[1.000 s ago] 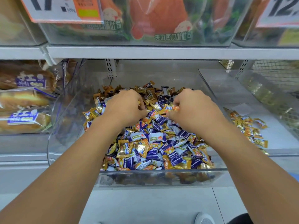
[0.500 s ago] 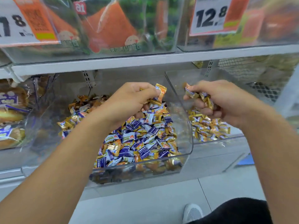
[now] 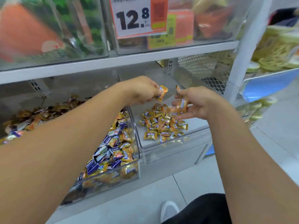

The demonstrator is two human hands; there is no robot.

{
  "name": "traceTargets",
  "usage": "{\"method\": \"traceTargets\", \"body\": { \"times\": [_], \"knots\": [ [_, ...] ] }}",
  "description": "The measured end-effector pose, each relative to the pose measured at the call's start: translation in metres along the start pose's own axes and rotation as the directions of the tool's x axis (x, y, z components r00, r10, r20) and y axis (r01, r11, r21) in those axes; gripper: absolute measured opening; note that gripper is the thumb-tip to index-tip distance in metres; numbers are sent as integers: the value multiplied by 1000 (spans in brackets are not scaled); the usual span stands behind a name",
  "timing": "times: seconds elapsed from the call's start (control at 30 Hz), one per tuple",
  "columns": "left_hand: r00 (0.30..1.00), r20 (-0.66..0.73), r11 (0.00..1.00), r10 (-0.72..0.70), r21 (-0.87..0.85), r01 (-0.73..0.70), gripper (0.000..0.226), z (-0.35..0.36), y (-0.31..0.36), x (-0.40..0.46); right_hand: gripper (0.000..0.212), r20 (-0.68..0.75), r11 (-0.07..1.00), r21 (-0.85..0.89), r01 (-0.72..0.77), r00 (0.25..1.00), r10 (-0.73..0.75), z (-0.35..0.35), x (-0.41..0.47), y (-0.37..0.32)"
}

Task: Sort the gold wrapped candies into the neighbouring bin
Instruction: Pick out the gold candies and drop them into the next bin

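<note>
A clear bin [image 3: 135,168] on the left holds mixed blue and gold wrapped candies [image 3: 113,151]. Beside it on the right, a second clear bin [image 3: 169,151] holds a small pile of gold candies [image 3: 161,125]. My left hand [image 3: 142,91] hovers over the wall between the bins and pinches one gold candy [image 3: 161,93]. My right hand [image 3: 195,102] is above the gold pile with its fingers spread. Several gold candies [image 3: 182,104] lie on those fingers, some slipping off, and one sticks up by the thumb.
A grey shelf board [image 3: 145,62] runs just above both bins, with clear boxes and a 12.8 price tag [image 3: 134,16] on it. A wire mesh basket [image 3: 205,70] sits behind the right bin. A white upright post [image 3: 239,50] stands to the right. My shoe [image 3: 169,210] is below.
Both hands left the mixed bin and moved right with gold candies. The right hand has opened over the gold pile, and the camera has swung right.
</note>
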State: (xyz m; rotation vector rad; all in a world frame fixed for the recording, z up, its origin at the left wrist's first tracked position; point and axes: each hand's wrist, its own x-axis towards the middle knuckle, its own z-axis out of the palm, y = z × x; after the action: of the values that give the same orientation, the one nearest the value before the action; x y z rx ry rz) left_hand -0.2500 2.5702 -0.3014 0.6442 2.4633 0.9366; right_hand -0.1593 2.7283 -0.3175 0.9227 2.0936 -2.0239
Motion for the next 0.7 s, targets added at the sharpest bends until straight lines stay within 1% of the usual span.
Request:
{"method": "traceTargets", "body": {
  "times": [0.07, 0.1, 0.2, 0.27, 0.33, 0.4, 0.43, 0.47, 0.53, 0.57, 0.6, 0.63, 0.67, 0.7],
  "knots": [
    [996, -56, 991, 72, 114, -65, 18, 5, 0, 1, 29, -23, 999, -33, 14, 1000, -14, 1, 6, -1],
    [993, -59, 985, 105, 141, -96, 18, 8, 0, 1, 30, -38, 998, -49, 25, 999, -27, 2, 8, -2],
    [976, -92, 963, 197, 206, -175, 25, 8, 0, -7, 30, -77, 992, -100, 82, 993, -89, 5, 12, -3],
    [954, -155, 953, 257, 205, -224, 26, 3, -1, -18, 28, -102, 970, -200, 136, 982, -158, 6, 15, -3],
    [929, -215, 946, 301, 191, -262, 23, -6, -8, -37, 27, -134, 899, -396, 185, 957, -257, 9, 18, 0],
    [899, -292, 939, 326, 210, -273, 20, -18, -24, -62, 24, -163, 777, -593, 209, 914, -370, 18, 14, 1],
    [883, -338, 939, 326, 222, -262, 20, -24, -37, -76, 24, -167, 722, -647, 245, 878, -448, 27, 7, 1],
    [867, -388, 945, 312, 223, -240, 20, -32, -51, -90, 23, -157, 669, -673, 316, 823, -546, 40, -2, -1],
    [836, -497, 968, 231, 205, -145, 21, -48, -88, -116, 21, -58, 545, -648, 532, 679, -732, 75, -30, -3],
    [826, -537, 976, 171, 208, -67, 21, -56, -107, -130, 20, 39, 469, -610, 639, 615, -787, 95, -46, -3],
    [823, -558, 974, 105, 226, 29, 23, -63, -127, -142, 23, 157, 390, -571, 722, 563, -811, 116, -60, -2],
    [827, -560, 957, 40, 260, 130, 27, -69, -145, -154, 27, 274, 332, -549, 767, 541, -795, 137, -72, -1],
    [836, -548, 933, -11, 295, 205, 34, -73, -162, -163, 33, 375, 290, -559, 777, 549, -747, 156, -78, 1],
    [850, -525, 914, -44, 322, 246, 41, -75, -175, -169, 40, 457, 244, -603, 759, 580, -674, 174, -80, 3]
  ]
}}
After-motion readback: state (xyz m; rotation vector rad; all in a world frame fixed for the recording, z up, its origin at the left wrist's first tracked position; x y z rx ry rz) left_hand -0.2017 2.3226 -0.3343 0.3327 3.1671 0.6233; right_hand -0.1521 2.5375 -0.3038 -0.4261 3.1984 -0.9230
